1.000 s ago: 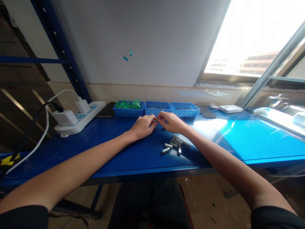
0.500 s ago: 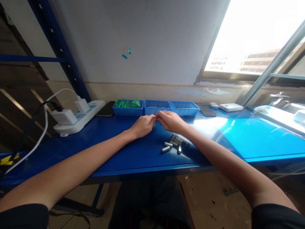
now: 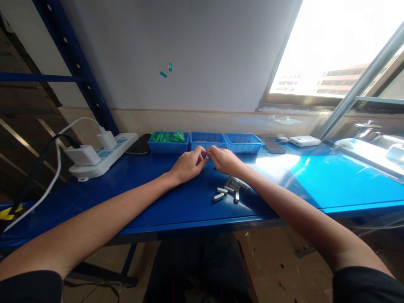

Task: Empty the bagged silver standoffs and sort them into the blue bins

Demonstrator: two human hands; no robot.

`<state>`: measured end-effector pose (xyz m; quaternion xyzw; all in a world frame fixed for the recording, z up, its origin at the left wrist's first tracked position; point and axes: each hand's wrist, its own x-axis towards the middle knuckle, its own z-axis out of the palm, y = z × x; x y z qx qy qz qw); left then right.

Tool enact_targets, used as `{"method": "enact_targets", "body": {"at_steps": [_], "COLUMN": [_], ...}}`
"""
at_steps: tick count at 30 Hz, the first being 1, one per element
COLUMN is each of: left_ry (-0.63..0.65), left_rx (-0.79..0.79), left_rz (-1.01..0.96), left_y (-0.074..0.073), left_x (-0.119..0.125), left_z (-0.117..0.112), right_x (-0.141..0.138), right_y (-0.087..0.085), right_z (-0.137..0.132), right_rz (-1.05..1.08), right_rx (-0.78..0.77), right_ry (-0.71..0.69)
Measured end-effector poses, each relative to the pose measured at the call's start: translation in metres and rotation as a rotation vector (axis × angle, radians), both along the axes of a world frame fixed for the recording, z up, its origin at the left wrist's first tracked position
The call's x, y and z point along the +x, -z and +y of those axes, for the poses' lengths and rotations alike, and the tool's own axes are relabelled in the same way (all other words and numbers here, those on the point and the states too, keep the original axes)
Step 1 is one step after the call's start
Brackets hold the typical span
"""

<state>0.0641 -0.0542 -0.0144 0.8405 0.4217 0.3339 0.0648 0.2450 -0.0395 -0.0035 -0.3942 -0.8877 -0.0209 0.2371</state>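
Observation:
My left hand (image 3: 188, 165) and my right hand (image 3: 223, 160) meet above the blue table, just in front of the bins. Both have curled fingers, with the fingertips pinched together around a small pale metal piece (image 3: 207, 157). Only a bright end of it shows; the fingers cover the remainder. Closer to me, beside my right wrist, lies a loose pile of short silver metal hex standoffs (image 3: 229, 188). Behind my hands stand three blue bins: the left bin (image 3: 168, 147) with green plastic packets (image 3: 170, 136), the middle bin (image 3: 198, 146) and the right bin (image 3: 243, 147).
On the left a white power strip (image 3: 91, 169) carries plugged-in chargers and cables. A dark phone (image 3: 139, 145) lies by the left bin. Toward the right are a pixelated dark object (image 3: 274, 145) and a white box-shaped device (image 3: 304, 141). The table's front edge (image 3: 195, 227) runs below my forearms.
My left fingers have loosened and shifted slightly, so a bright bit of the metal piece now shows between the fingertips. My right hand is lightly turned; the pile stays put.

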Motion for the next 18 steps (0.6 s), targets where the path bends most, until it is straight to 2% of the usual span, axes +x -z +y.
{"method": "enact_targets", "body": {"at_steps": [9,15,18], "left_ry": [-0.097,0.053,0.06], "left_rx": [0.023,-0.062,-0.075], "left_rz": [0.004,-0.071,-0.085], "left_y": [0.0,0.002,0.002], "left_x": [0.0,-0.002,-0.002], "left_z": [0.001,0.005,0.005], "right_x": [0.002,0.003,0.002], "right_y": [-0.007,-0.01,-0.01], "right_z": [-0.001,-0.003,-0.003], "right_rz": [0.124,0.178,0.202], "right_rx": [-0.107,-0.091,-0.088], "right_ry": [-0.102,-0.113,-0.088]}}
